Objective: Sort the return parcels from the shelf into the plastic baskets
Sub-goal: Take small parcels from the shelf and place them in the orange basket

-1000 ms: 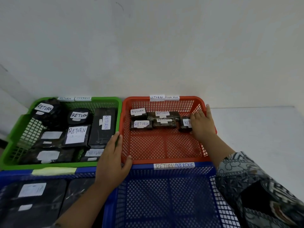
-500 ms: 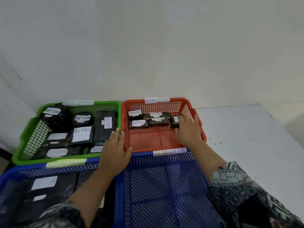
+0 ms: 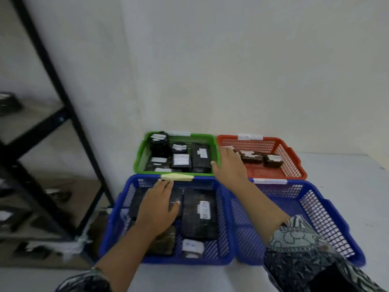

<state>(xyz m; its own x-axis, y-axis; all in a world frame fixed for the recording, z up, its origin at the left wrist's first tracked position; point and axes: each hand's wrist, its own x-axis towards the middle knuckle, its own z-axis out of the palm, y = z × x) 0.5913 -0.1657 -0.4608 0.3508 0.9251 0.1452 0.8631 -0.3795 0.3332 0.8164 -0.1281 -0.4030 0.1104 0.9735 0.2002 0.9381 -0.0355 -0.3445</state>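
From the head camera, the left hand [image 3: 157,207] lies flat, fingers straight and together, over a black wrapped parcel [image 3: 137,198] in the blue plastic mesh basket [image 3: 143,177] just in front of the green plastic mesh basket [image 3: 139,158]. The right hand [image 3: 230,165], fingers straight and slightly apart, reaches into the red plastic mesh basket [image 3: 273,138] just right of the green one. Its fingertips [image 3: 225,151] meet a small dark white-labelled parcel [image 3: 229,147].
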